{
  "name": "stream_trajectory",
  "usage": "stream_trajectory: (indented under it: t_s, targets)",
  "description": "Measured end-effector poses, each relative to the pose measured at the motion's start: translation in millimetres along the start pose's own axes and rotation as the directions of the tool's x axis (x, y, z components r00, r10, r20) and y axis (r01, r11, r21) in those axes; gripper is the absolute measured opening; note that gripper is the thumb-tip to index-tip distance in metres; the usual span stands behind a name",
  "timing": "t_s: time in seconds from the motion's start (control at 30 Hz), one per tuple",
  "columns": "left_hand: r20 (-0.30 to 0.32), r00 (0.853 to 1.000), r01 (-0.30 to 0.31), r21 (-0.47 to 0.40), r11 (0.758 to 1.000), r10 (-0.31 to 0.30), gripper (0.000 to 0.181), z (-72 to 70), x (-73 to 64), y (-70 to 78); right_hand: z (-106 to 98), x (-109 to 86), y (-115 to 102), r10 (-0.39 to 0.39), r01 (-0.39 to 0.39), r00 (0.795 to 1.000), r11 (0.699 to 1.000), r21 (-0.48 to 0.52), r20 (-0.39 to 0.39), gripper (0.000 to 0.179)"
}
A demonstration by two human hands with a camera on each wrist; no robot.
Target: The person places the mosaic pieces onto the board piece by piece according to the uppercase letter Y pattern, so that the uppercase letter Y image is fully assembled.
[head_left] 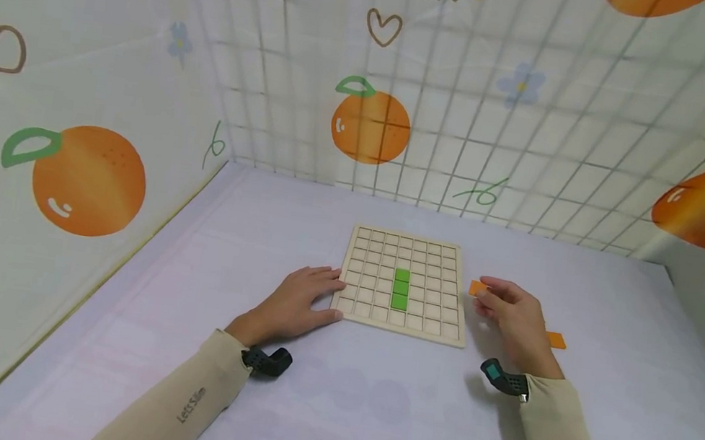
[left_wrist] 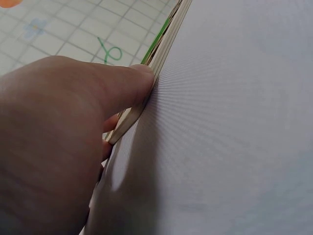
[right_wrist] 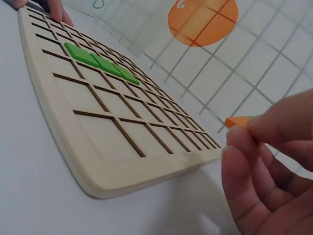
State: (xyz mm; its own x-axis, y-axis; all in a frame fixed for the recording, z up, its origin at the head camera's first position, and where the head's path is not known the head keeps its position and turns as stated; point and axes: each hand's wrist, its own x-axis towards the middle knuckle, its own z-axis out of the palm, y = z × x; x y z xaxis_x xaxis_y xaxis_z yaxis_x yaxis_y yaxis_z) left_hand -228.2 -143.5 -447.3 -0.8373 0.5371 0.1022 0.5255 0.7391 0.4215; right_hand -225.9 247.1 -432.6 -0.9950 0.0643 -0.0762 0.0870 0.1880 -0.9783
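A square wooden grid board [head_left: 458,334] lies on the white surface. Three green tiles [head_left: 400,289] fill a line of cells near its middle. My left hand [head_left: 298,297] rests at the board's left side, fingers nearly straight at the rim and thumb at the near-left corner. In the left wrist view the thumb [left_wrist: 129,81] presses the board's edge. Just right of the board, my right hand [head_left: 514,315] pinches an orange tile [head_left: 477,289] between thumb and fingertips. The right wrist view has this tile [right_wrist: 235,122] partly covered by the fingers, above the board's corner.
Another orange piece [head_left: 556,340] lies on the table beyond my right wrist, partly hidden by it. A cloth wall [head_left: 301,98] printed with oranges and grid lines stands behind the board, with side walls left and right.
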Motion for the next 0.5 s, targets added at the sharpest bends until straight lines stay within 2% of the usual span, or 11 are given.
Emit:
stream_trajectory:
  t_s: [0.23, 0.37, 0.5]
  targets:
    - [0.015, 1.0, -0.001, 0.003, 1.0, 0.001, 0.059, 0.4, -0.4, -1.6, 7.2, 5.6, -2.5, 0.046, -0.039, 0.998, 0.992, -0.123, 0.048, 0.048]
    - [0.007, 1.0, -0.006, 0.004, 1.0, 0.006, 0.058, -0.1, -1.7, -1.1, 13.4, 10.4, -5.1, 0.072, -0.065, 0.996, 0.988, -0.138, 0.047, 0.047]
    - [0.009, 1.0, 0.001, 0.007, 1.0, -0.001, 0.058, -0.7, -2.6, -1.3, 20.0, 17.2, -8.8, 0.056, -0.048, 0.997, 0.989, -0.143, 0.057, 0.048]
